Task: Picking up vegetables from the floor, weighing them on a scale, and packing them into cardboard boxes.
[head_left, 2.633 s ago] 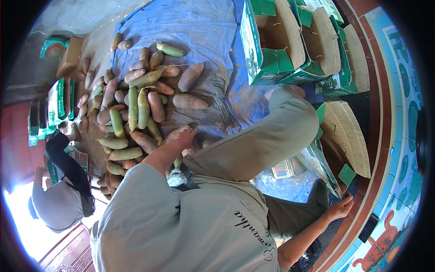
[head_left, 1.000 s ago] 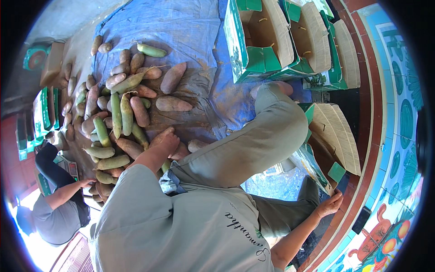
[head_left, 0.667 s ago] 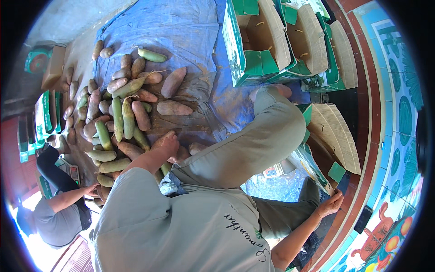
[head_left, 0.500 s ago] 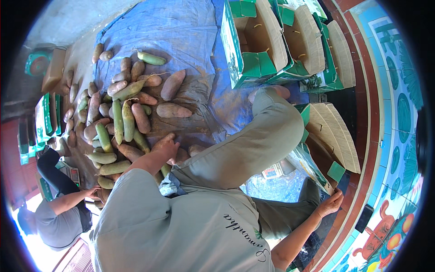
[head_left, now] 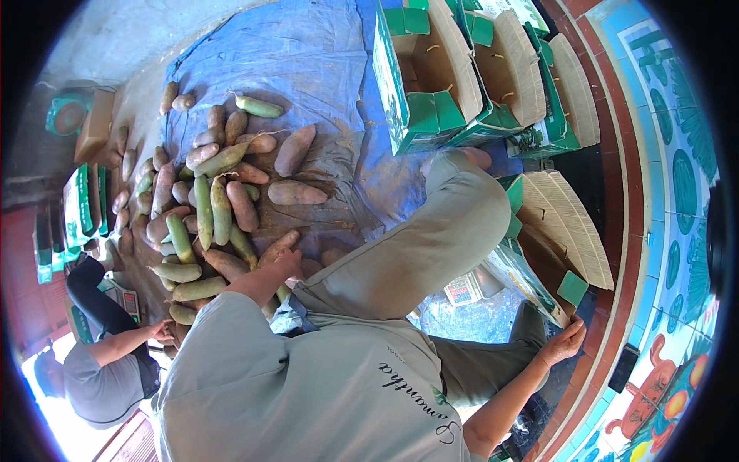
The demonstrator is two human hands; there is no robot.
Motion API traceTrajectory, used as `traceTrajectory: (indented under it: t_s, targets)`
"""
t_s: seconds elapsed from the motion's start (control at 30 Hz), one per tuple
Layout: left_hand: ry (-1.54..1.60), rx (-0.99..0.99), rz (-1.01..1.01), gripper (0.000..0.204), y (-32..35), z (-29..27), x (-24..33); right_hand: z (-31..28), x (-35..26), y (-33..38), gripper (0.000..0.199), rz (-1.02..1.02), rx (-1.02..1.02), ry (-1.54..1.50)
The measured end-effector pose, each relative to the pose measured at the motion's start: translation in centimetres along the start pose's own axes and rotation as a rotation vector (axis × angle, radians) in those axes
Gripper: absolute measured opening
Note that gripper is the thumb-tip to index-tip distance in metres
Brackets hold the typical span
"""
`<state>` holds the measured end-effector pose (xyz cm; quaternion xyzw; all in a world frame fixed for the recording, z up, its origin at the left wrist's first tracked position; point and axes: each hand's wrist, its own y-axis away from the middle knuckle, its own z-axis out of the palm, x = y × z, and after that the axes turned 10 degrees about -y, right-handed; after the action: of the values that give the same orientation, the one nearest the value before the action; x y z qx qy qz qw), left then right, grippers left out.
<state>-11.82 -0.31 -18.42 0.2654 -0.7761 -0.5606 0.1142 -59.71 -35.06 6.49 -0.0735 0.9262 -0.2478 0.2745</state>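
Note:
My left hand (head_left: 288, 265) is closed round a pinkish-brown radish (head_left: 279, 245) at the near edge of a pile, beside my bent leg. Its palm side and part of the radish are hidden. Long green radishes (head_left: 221, 212) and pinkish, soil-covered ones (head_left: 291, 192) lie heaped ahead of it and to its left. On the right, my right hand (head_left: 563, 342) grips the near corner of an open green-and-white carton (head_left: 571, 289). This carton stands tilted beside my leg, flaps spread; little of its inside shows.
Several open green cartons (head_left: 435, 115) stand in a row at the far right. A blue tarp (head_left: 269, 54) lies under the pile. A scale with a keypad (head_left: 463, 291) sits between my legs. At the left, another person (head_left: 100, 366) reaches toward the heap. A dark phone-like object (head_left: 623, 368) lies by the tiles.
My left hand has drawn slightly back toward me, and the radish in it shows more. My right hand stays on the carton's corner. The other person's hand has shifted slightly.

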Motion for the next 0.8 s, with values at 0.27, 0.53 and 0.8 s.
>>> traceTrajectory:
  t_s: [0.27, 0.53, 0.8]
  targets:
    - [0.210, 0.027, 0.066, 0.085, -1.8, 2.4, -0.7, 0.1, -0.5, 0.1, 0.029, -0.052, 0.017, -0.007]
    - [0.058, 0.196, 0.038, 0.086, 1.9, -3.7, 0.2, -0.3, -1.1, 0.2, 0.027, -0.198, -0.011, 0.018]
    - [0.328, 0.485, -0.017, 0.098, 8.0, -12.7, -1.2, -1.7, -4.6, -0.3, 0.037, -0.334, -0.179, -0.041]
